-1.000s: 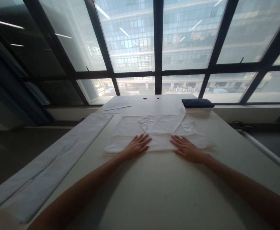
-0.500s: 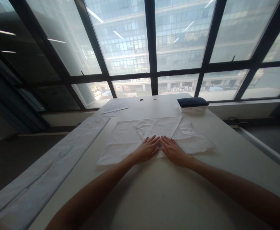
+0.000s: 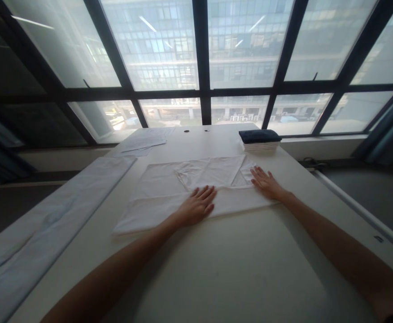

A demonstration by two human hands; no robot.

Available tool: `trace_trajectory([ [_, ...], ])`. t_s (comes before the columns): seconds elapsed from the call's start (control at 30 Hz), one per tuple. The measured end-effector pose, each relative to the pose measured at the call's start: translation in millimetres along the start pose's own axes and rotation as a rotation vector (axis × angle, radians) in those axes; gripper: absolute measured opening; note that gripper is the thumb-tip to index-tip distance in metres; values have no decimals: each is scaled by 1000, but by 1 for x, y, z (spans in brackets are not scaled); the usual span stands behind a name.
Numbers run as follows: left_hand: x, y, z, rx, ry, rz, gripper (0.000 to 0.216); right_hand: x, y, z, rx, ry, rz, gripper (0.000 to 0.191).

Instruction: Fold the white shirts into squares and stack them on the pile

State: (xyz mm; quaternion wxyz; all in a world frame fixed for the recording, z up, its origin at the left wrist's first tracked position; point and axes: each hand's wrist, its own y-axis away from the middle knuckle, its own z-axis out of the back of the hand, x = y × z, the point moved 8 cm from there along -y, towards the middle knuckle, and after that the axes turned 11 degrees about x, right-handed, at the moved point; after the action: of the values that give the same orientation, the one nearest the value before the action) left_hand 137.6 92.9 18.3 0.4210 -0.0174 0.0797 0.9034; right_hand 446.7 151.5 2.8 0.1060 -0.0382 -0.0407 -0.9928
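Observation:
A white garment (image 3: 156,190), partly folded, lies flat in the middle of the pale table (image 3: 237,269). My left hand (image 3: 196,206) rests palm down on its near middle, fingers stretched out. My right hand (image 3: 265,183) lies flat on the garment's right end, fingers spread. Neither hand holds anything.
A stack of folded cloths with a dark blue one on top (image 3: 259,139) stands at the far right of the table. Sheets of paper (image 3: 144,141) lie at the far left. A long white cloth (image 3: 48,215) runs along the left edge. Large windows (image 3: 196,54) rise behind the table.
Both hands slid together to the garment's middle, then my right hand swept out to its right end, flattening it. My left hand stayed near the middle. The view shifted right.

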Motion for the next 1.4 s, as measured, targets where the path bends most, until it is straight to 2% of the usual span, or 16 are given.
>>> trace_trajectory([
  [0.1,0,0,0,-4,-1,1,60,-8,4,10,-83,-12,-52,64],
  [0.17,-1,0,0,-1,-9,-1,59,6,11,22,-195,15,-17,62],
  [0.23,-3,0,0,6,-23,-8,58,32,17,30,-262,35,72,59],
  [0.33,-6,3,0,3,-32,-16,58,76,20,24,-179,20,256,57],
  [0.43,-9,10,0,-8,-30,-13,58,102,22,8,-30,8,371,58],
  [0.6,-21,33,-5,27,-27,-21,59,108,43,-2,3,4,428,59],
  [0.8,-53,65,-11,78,16,-103,60,111,80,-5,-4,12,418,58],
  [0.9,-51,79,-13,126,52,-115,67,110,85,-7,6,10,395,58],
  [1.0,-14,96,-12,133,83,-27,71,106,83,-8,-8,-41,392,57],
  [1.13,81,119,0,62,102,175,71,89,61,9,-122,-217,396,50],
  [1.27,190,124,34,-143,118,367,91,54,7,45,-286,-288,289,41],
  [1.33,232,119,49,-215,121,416,98,35,-30,57,-271,-280,185,39],
  [1.4,265,109,57,-234,125,455,98,20,-64,61,-202,-232,81,40],
])
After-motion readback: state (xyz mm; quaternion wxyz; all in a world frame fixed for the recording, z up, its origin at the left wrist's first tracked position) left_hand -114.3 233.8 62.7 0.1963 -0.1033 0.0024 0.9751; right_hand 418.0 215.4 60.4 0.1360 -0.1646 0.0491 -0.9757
